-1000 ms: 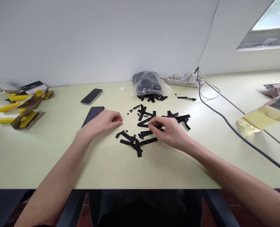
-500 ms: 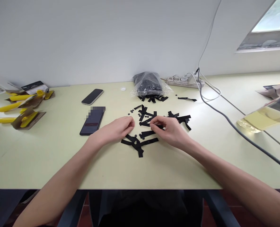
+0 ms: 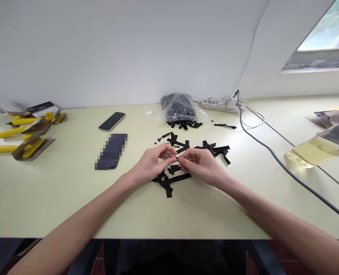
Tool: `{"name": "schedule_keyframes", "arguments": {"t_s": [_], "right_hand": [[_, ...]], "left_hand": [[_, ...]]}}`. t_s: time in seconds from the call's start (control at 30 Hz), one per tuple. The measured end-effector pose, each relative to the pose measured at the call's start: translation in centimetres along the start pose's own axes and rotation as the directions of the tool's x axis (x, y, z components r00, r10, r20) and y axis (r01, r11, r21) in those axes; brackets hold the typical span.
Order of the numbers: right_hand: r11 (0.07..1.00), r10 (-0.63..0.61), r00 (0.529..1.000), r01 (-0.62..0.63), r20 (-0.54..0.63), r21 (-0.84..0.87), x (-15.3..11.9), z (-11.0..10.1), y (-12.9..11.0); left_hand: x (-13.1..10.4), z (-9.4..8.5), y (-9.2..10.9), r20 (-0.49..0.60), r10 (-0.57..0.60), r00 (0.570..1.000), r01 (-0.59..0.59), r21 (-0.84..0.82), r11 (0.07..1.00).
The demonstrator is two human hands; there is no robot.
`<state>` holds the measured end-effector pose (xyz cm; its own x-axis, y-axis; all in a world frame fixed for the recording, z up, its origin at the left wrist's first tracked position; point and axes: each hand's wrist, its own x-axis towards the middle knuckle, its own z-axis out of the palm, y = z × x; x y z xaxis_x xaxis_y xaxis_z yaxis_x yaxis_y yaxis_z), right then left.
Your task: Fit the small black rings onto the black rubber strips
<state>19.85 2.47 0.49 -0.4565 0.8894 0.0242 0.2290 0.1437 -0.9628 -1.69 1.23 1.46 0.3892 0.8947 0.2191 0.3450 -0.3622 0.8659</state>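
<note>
My left hand [image 3: 157, 161] and my right hand [image 3: 200, 164] meet fingertip to fingertip above the black strips. Both are closed in a pinch, with a tiny dark piece showing between the tips; its shape is too small to make out. Under and in front of them lie crossed black strips [image 3: 167, 184]. More black strips [image 3: 221, 149] are heaped just right of my right hand. Small black round pieces [image 3: 159, 139] sit behind my left hand. A clear plastic bag [image 3: 179, 107] of black material stands behind, with strips at its mouth.
Two phones, one grey-edged [image 3: 112, 121] and one dark [image 3: 111, 151], lie left of my hands. Yellow-handled tools [image 3: 29, 149] are at far left. A power strip [image 3: 221, 105], a grey cable [image 3: 284, 162] and a container of yellow liquid [image 3: 314, 151] are on the right.
My left hand has moved right, and the two hands have come together at the fingertips. The whole view has shifted slightly.
</note>
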Motion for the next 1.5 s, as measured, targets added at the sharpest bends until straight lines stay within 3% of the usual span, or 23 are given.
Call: {"name": "schedule_keyframes", "arguments": {"t_s": [0.2,0.4,0.47,0.53,0.63,0.83,0.97,1.07,1.13,1.23,1.33,1.5], "right_hand": [[0.971,0.049,0.997,-0.062,0.059,0.233,0.0,-0.2,-0.8],[0.971,0.037,0.994,-0.06,0.103,0.231,-0.1,-0.3,-0.8],[0.989,0.018,0.995,-0.032,0.098,0.146,-0.1,-0.2,-0.7],[0.998,-0.032,0.998,0.034,0.059,-0.045,-0.2,-0.3,-0.7],[0.934,-0.122,0.992,0.12,0.015,-0.337,-0.1,-1.1,-1.2],[0.778,-0.07,0.996,0.023,-0.05,-0.628,0.2,-5.7,-1.9],[0.652,-0.029,0.998,-0.026,-0.059,-0.758,0.3,-7.9,-1.5],[0.538,-0.031,0.994,-0.072,-0.105,-0.84,0.3,-8.3,-1.1],[0.499,-0.078,0.981,-0.115,-0.176,-0.859,0.4,-8.2,-1.0],[0.516,-0.17,0.946,-0.153,-0.276,-0.843,0.6,-7.6,-1.2],[0.571,-0.24,0.925,-0.111,-0.294,-0.814,0.6,-6.6,-1.6],[0.707,-0.226,0.967,0.077,-0.12,-0.703,0.4,-3.4,-1.4]], "left_hand": [[0.0,-0.5,0.2,0.005,0.017,1.0,-0.018,0.182,0.983],[-0.2,-0.6,0.2,-0.001,0.03,1.0,-0.029,0.263,0.964],[-0.2,-0.4,0.2,0.002,0.013,1.0,-0.013,0.247,0.969],[-0.2,-0.3,0.2,0.006,-0.006,1.0,0.004,0.234,0.972],[0.0,-0.6,0.1,-0.015,-0.009,1.0,0.013,0.246,0.969],[0.2,-2.1,-0.8,-0.105,-0.001,0.994,0.039,0.361,0.932],[0.1,-1.6,-1.8,0.038,0.043,0.998,-0.056,0.462,0.885],[0.2,-1.2,-2.1,0.126,0.089,0.988,-0.144,0.541,0.829],[0.3,-1.2,-2.0,0.136,0.079,0.988,-0.141,0.552,0.822],[0.3,-1.7,-1.6,0.124,0.022,0.992,-0.085,0.531,0.843],[0.3,-1.9,-1.4,0.075,-0.025,0.997,-0.015,0.486,0.874],[0.1,-1.7,-1.5,0.054,-0.111,0.992,0.076,0.44,0.895]]}}
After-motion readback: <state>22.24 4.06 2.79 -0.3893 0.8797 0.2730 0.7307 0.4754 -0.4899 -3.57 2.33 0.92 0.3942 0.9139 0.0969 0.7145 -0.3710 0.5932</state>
